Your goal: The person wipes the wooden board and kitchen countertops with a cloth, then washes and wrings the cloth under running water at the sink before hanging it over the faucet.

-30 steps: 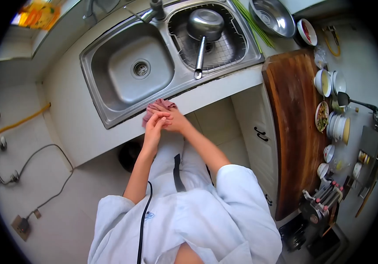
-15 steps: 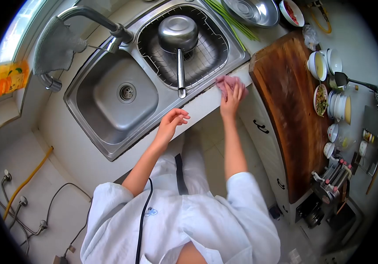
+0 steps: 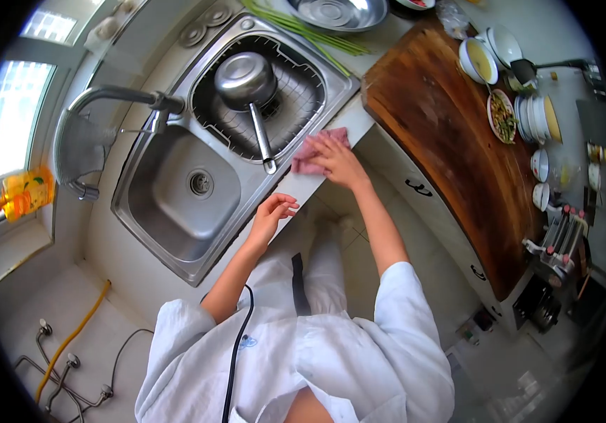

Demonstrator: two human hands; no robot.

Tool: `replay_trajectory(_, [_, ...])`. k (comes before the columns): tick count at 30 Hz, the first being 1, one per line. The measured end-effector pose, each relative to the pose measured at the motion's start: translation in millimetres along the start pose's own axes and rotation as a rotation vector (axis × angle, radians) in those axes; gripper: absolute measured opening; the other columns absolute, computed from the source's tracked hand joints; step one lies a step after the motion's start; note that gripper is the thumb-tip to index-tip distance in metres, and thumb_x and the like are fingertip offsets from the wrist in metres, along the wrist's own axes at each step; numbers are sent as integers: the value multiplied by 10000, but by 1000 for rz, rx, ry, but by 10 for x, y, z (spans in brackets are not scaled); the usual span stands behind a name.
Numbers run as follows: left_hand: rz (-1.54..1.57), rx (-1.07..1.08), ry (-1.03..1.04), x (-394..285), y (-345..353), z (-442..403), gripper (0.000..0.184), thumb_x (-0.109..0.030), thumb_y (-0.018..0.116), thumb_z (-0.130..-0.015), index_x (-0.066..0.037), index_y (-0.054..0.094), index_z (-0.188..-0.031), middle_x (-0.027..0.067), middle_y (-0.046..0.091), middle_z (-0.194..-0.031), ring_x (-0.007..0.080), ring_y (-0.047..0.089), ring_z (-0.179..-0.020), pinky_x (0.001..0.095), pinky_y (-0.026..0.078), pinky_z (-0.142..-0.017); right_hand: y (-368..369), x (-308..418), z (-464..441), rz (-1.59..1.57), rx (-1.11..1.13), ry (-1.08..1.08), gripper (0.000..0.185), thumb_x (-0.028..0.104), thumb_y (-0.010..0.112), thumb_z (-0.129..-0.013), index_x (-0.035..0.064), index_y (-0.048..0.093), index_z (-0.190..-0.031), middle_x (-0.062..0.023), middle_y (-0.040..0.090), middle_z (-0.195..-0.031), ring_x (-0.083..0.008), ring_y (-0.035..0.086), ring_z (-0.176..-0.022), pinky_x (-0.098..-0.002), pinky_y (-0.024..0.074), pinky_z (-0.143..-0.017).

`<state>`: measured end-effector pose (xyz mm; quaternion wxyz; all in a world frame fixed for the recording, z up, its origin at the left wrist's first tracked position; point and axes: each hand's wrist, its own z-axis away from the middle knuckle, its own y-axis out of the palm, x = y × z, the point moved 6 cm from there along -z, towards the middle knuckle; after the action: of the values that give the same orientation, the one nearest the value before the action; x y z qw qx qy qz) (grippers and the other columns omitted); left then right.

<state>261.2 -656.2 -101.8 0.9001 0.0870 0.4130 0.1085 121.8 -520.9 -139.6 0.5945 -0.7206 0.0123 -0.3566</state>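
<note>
A crumpled pink cloth lies on the white counter edge in front of the sink. My right hand is on top of it, its fingers laid over the fabric and holding it against the counter. My left hand hovers near the front edge of the left sink bowl, fingers loosely bent and nothing in them. In the right bowl, a steel saucepan rests upside down on a wire rack, its handle pointing toward me.
A faucet arches beside the left bowl. Green stalks and a steel basin sit behind the sink. To the right is a thick wooden board, with several bowls and a plate of food along its far side.
My right hand has slid the pink cloth leftward along the counter edge, nearer my left hand. My left hand stays in much the same pose. The camera view has shifted and turned.
</note>
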Motion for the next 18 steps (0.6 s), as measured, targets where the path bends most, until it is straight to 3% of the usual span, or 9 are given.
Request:
replay_trajectory(1, [-14, -12, 8, -13, 24, 12, 170, -149, 446, -873, -63, 549, -977, 31, 607, -939, 97, 553, -834, 241, 411, -791, -17, -47, 7, 4, -21, 11, 369, 108, 597, -699, 195, 610, -1057, -10, 321, -1399, -276, 269, -1296, -421, 220, -1060])
replay_trajectory(3, [-57, -41, 7, -40, 88, 52, 177, -143, 443, -872, -56, 551, -983, 38, 608, -942, 101, 559, -837, 235, 411, -794, -211, -274, 60, -28, -447, 349, 346, 108, 586, -722, 179, 603, -1060, -46, 343, -1382, -306, 284, -1278, -426, 225, -1055])
replay_trajectory(6, [-44, -41, 23, -4, 272, 117, 161, -104, 441, -871, -40, 551, -970, 52, 612, -938, 109, 561, -811, 237, 420, -769, 100, -209, 108, 70, -737, 646, 349, 69, 577, -705, 143, 604, -1046, -127, 373, -1342, -367, 301, -1248, -459, 236, -1037])
replay_trajectory(8, [-54, -1, 41, 64, 446, 133, 169, -108, 439, -870, -44, 550, -980, 49, 613, -940, 105, 561, -813, 229, 417, -769, 81, 177, 178, 68, -553, 596, 308, 80, 585, -706, 145, 608, -1006, -140, 428, -1275, -361, 317, -1240, -477, 245, -1026])
replay_trajectory(10, [-92, -16, 49, 77, 663, 159, 195, -151, 458, -855, -55, 544, -1001, 51, 619, -955, 104, 575, -833, 226, 424, -793, 286, 421, 464, -59, -607, 373, 274, 72, 580, -698, 110, 600, -969, -141, 474, -1183, -370, 355, -1198, -466, 266, -1013])
replay_trajectory(12, [-124, 45, 82, 90, 994, 193, 192, -164, 459, -859, -63, 551, -993, 39, 620, -949, 99, 576, -834, 223, 425, -789, 358, 638, 811, -229, -570, 216, 231, 35, 544, -742, 70, 591, -965, -111, 518, -1112, -311, 441, -1133, -430, 347, -960])
replay_trajectory(14, [-163, 86, 85, 121, 1379, 241, 185, -163, 453, -865, -61, 554, -982, 32, 619, -938, 96, 576, -840, 228, 428, -786, 773, 529, 1290, -979, -592, 519, 222, 49, 494, -817, 40, 559, -1029, -77, 543, -1086, -229, 495, -1078, -371, 406, -906])
replay_trajectory(16, [-171, 218, 109, 219, 1866, 277, 170, -155, 459, -864, -64, 555, -971, 23, 615, -925, 93, 572, -845, 235, 431, -786, 959, 456, 1982, -1457, -375, 904, 284, 106, 468, -869, 55, 499, -1147, -58, 547, -1088, -167, 520, -1040, -333, 444, -863])
replay_trajectory(18, [-216, 292, 100, 351, 2442, 355, 156, -143, 467, -859, -67, 555, -962, 22, 612, -921, 95, 566, -834, 241, 433, -794, 935, 391, 2837, -1974, -1063, 816, 360, 153, 491, -868, 62, 441, -1212, -74, 543, -1119, -195, 531, -1031, -360, 441, -887])
